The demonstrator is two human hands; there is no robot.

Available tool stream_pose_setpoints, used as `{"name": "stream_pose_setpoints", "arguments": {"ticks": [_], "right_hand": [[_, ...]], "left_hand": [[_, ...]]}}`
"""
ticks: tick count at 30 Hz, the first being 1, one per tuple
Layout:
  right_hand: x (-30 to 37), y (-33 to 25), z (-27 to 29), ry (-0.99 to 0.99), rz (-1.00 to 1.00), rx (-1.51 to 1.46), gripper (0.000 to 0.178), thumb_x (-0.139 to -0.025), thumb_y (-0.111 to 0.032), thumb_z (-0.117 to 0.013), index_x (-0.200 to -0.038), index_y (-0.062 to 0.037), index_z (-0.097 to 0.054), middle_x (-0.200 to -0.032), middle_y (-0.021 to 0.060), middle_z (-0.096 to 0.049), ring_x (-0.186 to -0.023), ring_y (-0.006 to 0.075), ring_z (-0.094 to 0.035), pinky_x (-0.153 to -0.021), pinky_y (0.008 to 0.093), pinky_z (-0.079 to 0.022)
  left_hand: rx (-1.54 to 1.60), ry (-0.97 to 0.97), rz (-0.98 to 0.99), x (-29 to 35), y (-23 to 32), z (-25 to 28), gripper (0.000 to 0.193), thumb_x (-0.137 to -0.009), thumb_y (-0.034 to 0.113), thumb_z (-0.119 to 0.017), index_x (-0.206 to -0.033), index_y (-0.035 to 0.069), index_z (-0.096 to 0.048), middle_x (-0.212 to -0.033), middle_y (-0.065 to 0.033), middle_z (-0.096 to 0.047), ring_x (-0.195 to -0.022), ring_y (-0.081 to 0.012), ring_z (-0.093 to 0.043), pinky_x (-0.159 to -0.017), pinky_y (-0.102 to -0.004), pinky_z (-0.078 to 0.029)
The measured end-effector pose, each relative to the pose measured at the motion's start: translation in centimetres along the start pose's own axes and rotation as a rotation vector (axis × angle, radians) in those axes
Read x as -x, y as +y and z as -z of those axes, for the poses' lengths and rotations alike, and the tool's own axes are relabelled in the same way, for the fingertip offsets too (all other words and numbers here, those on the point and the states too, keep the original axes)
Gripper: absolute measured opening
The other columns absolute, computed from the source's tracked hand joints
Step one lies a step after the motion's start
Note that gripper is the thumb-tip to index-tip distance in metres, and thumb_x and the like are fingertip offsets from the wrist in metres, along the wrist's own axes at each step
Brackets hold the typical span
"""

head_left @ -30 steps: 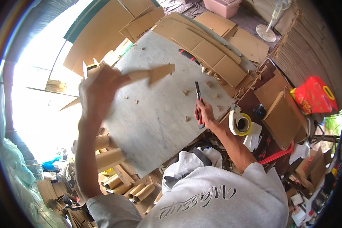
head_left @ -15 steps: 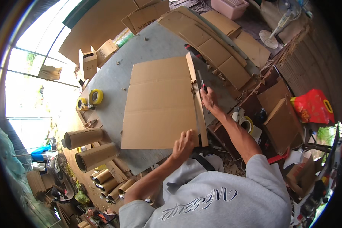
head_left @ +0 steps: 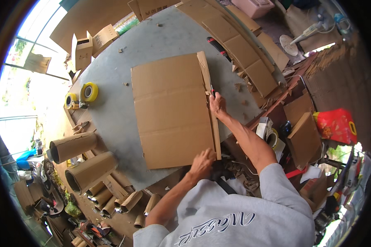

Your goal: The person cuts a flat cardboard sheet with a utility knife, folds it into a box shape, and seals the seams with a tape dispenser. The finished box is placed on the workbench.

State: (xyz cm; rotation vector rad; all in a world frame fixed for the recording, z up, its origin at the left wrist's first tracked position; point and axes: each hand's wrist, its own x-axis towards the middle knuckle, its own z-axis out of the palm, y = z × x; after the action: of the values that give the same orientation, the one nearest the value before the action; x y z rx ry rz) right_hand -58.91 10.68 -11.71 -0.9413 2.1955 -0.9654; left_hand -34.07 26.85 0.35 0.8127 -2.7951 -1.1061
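Note:
A large flat cardboard sheet (head_left: 171, 111) lies on the grey tabletop, a folded narrow strip (head_left: 215, 136) running along its right side. In my right hand (head_left: 217, 105) is a knife (head_left: 212, 91) with a red and black handle, my fingers closed round it. Its thin blade points away from me and lies along the strip's outer edge, at about the upper third. My left hand (head_left: 203, 163), fingers curled, grips the sheet's near right corner; the fingertips touch the strip and the thumb is hidden.
Another red and black cutter (head_left: 219, 48) lies beyond the sheet, beside stacked cardboard (head_left: 243, 51). Yellow tape rolls (head_left: 88, 92) stand at the left table edge. Brown cardboard tubes (head_left: 90, 171) jut out at the near left. A tape dispenser (head_left: 268, 133) is by my right forearm.
My right hand has drawn in to the left, and the blade now meets the strip's edge. My left hand stays at the near corner, its fingers slightly shifted. The whole view has shifted a little.

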Motion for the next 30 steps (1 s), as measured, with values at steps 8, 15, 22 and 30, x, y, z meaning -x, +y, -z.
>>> {"name": "stream_pose_setpoints", "arguments": {"ticks": [8, 15, 22, 30], "right_hand": [[-4.9, -7.6, -0.9, -0.015, 0.163, 0.000, 0.044, -0.097, -0.009, -0.053, -0.141, -0.0096, -0.051, -0.099, 0.0234, -0.071, -0.084, 0.0446, -0.068, -0.076, 0.0500, -0.054], [-10.4, -8.1, -3.1, -0.016, 0.172, 0.018, 0.058, -0.095, -0.003, -0.054, -0.152, -0.0018, -0.042, -0.108, 0.0241, -0.071, -0.102, 0.0420, -0.069, -0.087, 0.0462, -0.055], [-11.9, -7.4, -5.5, 0.043, 0.294, 0.607, 0.047, -0.101, -0.017, -0.057, -0.145, -0.0020, -0.052, -0.110, 0.0151, -0.075, -0.094, 0.0246, -0.074, -0.075, 0.0301, -0.058], [-12.6, -11.1, -5.2, -0.129, 0.225, 0.881, 0.064, -0.093, -0.013, -0.066, -0.151, -0.0004, -0.043, -0.102, 0.0190, -0.075, -0.094, 0.0257, -0.076, -0.069, 0.0338, -0.061]], "left_hand": [[-0.370, 0.388, 0.321, -4.5, -19.3, 10.2, 0.075, -0.089, 0.032, -0.072, -0.156, 0.013, -0.043, -0.167, -0.0210, -0.027, -0.153, -0.0405, -0.026, -0.123, -0.0623, -0.018], [-0.393, 0.429, 0.462, -4.4, -21.8, 8.1, 0.071, -0.096, 0.039, -0.061, -0.159, 0.015, -0.039, -0.171, -0.0137, -0.023, -0.157, -0.0368, -0.017, -0.122, -0.0680, -0.009], [-0.387, 0.421, 0.508, -4.3, -22.0, 8.0, 0.072, -0.097, 0.044, -0.060, -0.161, 0.022, -0.036, -0.171, -0.0111, -0.022, -0.158, -0.0342, -0.017, -0.122, -0.0681, -0.009], [-0.362, 0.423, 0.526, -4.5, -22.0, 8.1, 0.071, -0.097, 0.043, -0.060, -0.160, 0.022, -0.037, -0.171, -0.0106, -0.023, -0.157, -0.0339, -0.018, -0.122, -0.0672, -0.009]]}}
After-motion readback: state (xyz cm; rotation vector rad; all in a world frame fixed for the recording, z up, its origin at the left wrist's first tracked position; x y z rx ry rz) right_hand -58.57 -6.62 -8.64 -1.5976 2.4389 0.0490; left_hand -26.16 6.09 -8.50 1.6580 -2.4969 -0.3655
